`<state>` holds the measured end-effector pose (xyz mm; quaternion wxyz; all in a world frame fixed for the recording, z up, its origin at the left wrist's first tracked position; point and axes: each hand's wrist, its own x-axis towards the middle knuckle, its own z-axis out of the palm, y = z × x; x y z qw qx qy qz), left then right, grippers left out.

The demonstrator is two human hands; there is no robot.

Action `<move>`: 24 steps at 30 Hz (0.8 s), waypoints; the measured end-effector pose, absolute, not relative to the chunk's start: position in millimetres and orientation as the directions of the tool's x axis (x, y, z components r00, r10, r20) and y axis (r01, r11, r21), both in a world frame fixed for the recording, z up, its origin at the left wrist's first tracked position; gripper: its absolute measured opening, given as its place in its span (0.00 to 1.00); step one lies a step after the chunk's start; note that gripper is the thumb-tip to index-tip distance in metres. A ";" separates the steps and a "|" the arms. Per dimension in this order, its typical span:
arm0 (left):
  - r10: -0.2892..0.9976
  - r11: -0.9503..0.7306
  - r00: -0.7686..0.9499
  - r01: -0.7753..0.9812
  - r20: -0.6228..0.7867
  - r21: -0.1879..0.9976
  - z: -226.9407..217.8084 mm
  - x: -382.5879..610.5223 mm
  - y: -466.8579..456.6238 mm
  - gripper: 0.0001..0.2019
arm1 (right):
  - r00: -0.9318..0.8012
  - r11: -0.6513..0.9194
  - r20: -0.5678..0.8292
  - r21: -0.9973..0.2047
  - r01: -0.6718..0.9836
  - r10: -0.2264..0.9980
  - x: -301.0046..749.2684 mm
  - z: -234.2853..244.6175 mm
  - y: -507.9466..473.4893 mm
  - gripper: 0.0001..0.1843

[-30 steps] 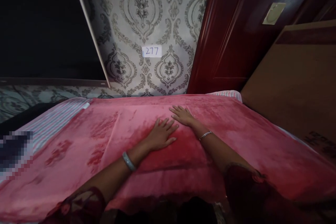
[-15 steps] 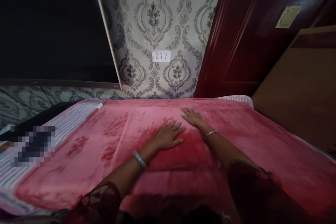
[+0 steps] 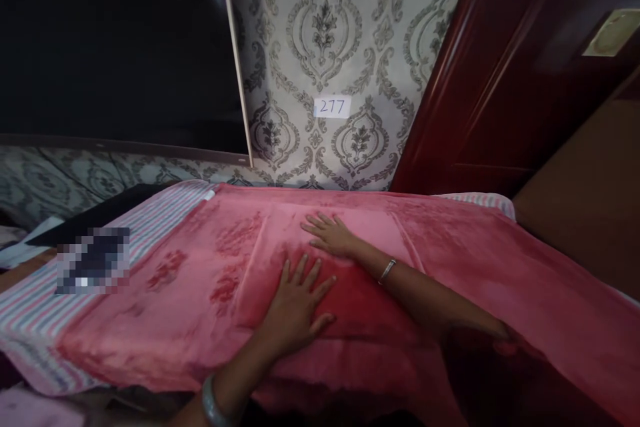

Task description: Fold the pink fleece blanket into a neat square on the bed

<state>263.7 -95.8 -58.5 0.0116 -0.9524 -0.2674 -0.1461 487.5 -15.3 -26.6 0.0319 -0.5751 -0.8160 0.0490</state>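
A rectangular, pink-to-deep-red plush cloth (image 3: 365, 297), seemingly folded, lies mid-scene on a wide pink plush blanket with red blotches (image 3: 460, 260), and both bare hands rest on it palm down, gripping nothing: the left hand (image 3: 295, 313) on the near side with its fingers fanned apart, the right hand (image 3: 330, 233) farther off, its fingers also spread. The work looks like pressing the cloth flat, so light, even pressure through the whole palm, stroked from the middle toward the left and right edges, should ease out creases without dragging the blanket beneath.
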 end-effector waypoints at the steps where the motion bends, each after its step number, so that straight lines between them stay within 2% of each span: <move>1: 0.503 -0.858 0.811 0.511 0.300 0.058 -62.1 264.0 -95.4 0.35 | -0.291 0.287 -0.015 -0.113 0.951 0.957 490.2 -27.1 -4.4 0.33; 7: 0.486 -0.869 0.804 0.488 0.342 0.088 -65.9 262.8 -94.8 0.37 | -0.085 0.066 -0.102 -0.177 0.982 0.991 506.3 -29.4 47.2 0.33; 11: 0.503 -0.862 0.807 0.492 0.310 0.119 -64.5 262.0 -95.6 0.37 | 0.041 -0.057 -0.085 -0.193 0.980 0.996 507.9 -37.9 56.9 0.32; 16: 0.512 -0.859 0.801 0.487 0.311 0.159 -65.4 261.5 -95.5 0.36 | 0.039 -0.052 -0.068 -0.199 0.979 0.997 506.2 -41.4 52.4 0.32; 21: 0.507 -0.862 0.795 0.475 0.333 0.178 -65.4 262.4 -95.1 0.35 | 0.070 -0.077 -0.050 -0.174 0.982 0.996 499.1 -24.1 46.8 0.32; 24: 0.501 -0.865 0.797 0.472 0.336 0.170 -61.5 259.7 -96.2 0.36 | -0.033 0.036 0.021 -0.140 0.990 0.999 479.7 -8.4 33.9 0.31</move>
